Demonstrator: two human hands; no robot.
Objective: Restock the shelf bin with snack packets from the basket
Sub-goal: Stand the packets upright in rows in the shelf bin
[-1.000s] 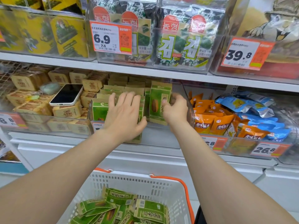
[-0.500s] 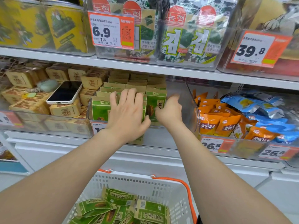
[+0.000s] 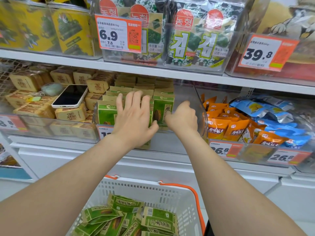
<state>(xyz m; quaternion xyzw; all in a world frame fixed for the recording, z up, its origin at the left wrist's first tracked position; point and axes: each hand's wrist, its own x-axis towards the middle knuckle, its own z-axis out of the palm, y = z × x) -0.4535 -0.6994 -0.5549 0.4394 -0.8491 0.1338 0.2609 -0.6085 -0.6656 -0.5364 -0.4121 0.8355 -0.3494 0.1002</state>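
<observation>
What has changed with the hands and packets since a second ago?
The right hand slid the green packet left, against the row in the bin; it stays curled at the packet's edge. The left hand stays flat on the front packets. The basket is unchanged.

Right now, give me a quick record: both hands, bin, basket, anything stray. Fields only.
left hand: flat, fingers spread, pressing on the upright green packets in the shelf bin
right hand: curled beside the rightmost packet; grip unclear
shelf bin: clear, gap at its right side
basket: white, below, loose packets inside
phone: lying on tan packs, left bin
</observation>
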